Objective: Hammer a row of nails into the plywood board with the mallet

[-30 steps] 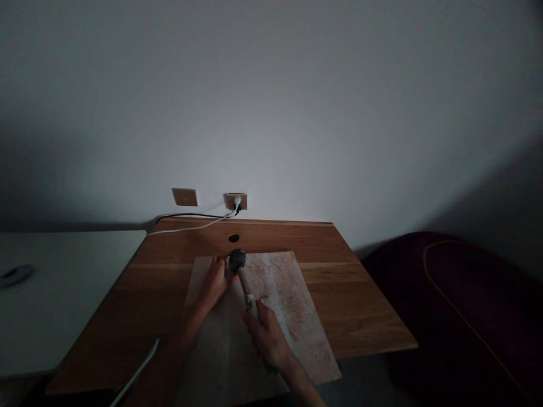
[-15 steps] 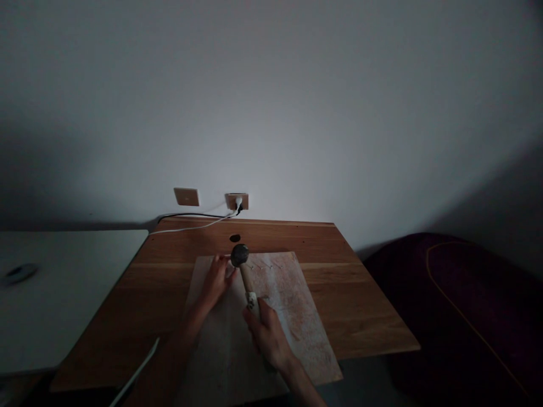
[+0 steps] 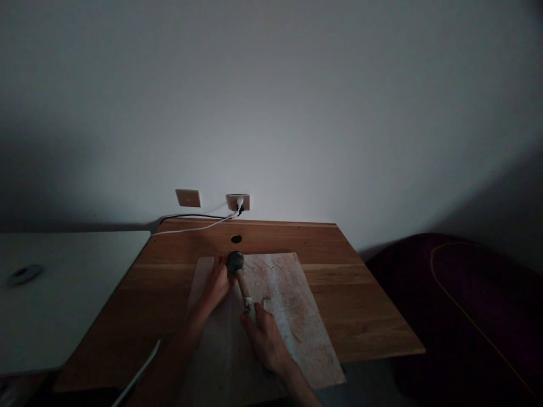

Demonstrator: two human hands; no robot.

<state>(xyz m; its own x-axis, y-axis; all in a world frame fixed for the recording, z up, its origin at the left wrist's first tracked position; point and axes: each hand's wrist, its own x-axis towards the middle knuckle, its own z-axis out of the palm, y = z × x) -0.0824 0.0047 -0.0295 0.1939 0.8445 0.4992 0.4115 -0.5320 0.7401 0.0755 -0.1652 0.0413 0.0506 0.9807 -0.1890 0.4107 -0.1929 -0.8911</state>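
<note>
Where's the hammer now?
In the head view, the hammer is just left of centre over the board, its handle in the right hand, its head beside the left hand.

1. I see the right hand (image 3: 266,339) wrapped around the handle of the hammer (image 3: 243,284), over the board (image 3: 297,322).
2. The left hand (image 3: 217,282) is at the hammer's head, near the board's far edge; I can't make out what its fingertips hold.
3. To their right I count several thin nails (image 3: 272,268) in a row.
4. The board lies on the wooden table (image 3: 360,305), below a socket (image 3: 232,202) with cords (image 3: 199,228).
5. I get a white surface (image 3: 85,305) at left, a purple mound (image 3: 470,288) at right.
</note>
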